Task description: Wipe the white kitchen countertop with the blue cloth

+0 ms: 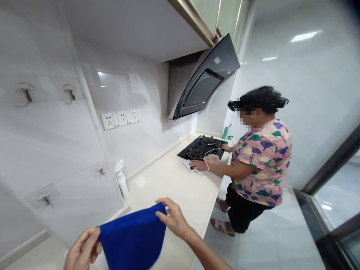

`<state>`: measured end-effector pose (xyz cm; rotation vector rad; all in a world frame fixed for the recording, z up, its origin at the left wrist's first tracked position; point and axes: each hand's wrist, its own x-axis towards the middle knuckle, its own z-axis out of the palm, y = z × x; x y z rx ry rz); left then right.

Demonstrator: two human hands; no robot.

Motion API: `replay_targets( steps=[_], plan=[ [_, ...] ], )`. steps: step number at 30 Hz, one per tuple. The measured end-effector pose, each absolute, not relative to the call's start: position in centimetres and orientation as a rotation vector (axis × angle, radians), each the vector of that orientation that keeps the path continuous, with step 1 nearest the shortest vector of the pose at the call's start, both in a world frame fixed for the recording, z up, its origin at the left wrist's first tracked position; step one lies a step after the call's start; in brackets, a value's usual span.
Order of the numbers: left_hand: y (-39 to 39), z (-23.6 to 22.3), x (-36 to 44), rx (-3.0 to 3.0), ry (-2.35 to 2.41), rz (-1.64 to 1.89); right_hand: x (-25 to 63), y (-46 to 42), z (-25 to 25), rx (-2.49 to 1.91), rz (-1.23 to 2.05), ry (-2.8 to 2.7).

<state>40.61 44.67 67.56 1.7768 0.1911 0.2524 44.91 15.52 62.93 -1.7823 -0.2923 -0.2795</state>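
Note:
A blue cloth [133, 238] hangs between my two hands, its upper edge stretched nearly straight and its lower part running out of view at the bottom. My left hand [83, 248] pinches the cloth's left upper corner between thumb and fingers. At the right upper corner, my right hand [173, 218] grips it the same way, above the pale countertop [157, 183]. Past the cloth, a white spray bottle [121, 180] stands upright against the wall.
A co-worker [261, 161] stands at the counter's right side, one hand on a white power strip [189, 165] with a cord. Beyond are a black gas stove [184, 152], a green bottle [226, 132] and a range hood [204, 86]. Wall sockets [122, 118] and hooks [70, 91] are at left.

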Motion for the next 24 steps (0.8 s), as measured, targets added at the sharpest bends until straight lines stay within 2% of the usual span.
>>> replay_targets(
  steps=[3, 5, 10, 13, 17, 22, 24],
  plan=[
    [44.6, 68.1, 39.3, 1.843, 0.148, 0.227, 43.6, 14.6, 64.5, -1.920, -0.587, -0.430],
    [44.9, 66.6, 37.6, 1.926, 0.096, 0.106, 42.2, 13.5, 63.4, -1.971, -0.609, -0.476],
    [47.1, 58.0, 32.7, 2.019, 0.116, -0.434, 39.7, 10.3, 54.7, -2.303, -0.118, -0.571],
    [49.5, 53.0, 31.8, 2.270, 0.402, -0.340, 40.6, 11.4, 50.0, -2.412, -0.208, -0.517],
    [51.8, 48.9, 33.1, 2.559, 0.383, -0.198, 43.1, 18.1, 47.1, -2.537, -0.285, -0.589],
    [51.5, 45.1, 33.1, 2.775, 0.580, 0.211, 44.1, 25.1, 44.8, -2.711, -0.072, -0.705],
    [51.7, 44.0, 32.1, 2.798, 0.710, 0.199, 44.0, 25.4, 44.0, -2.732, -0.056, -0.705]
  ],
)
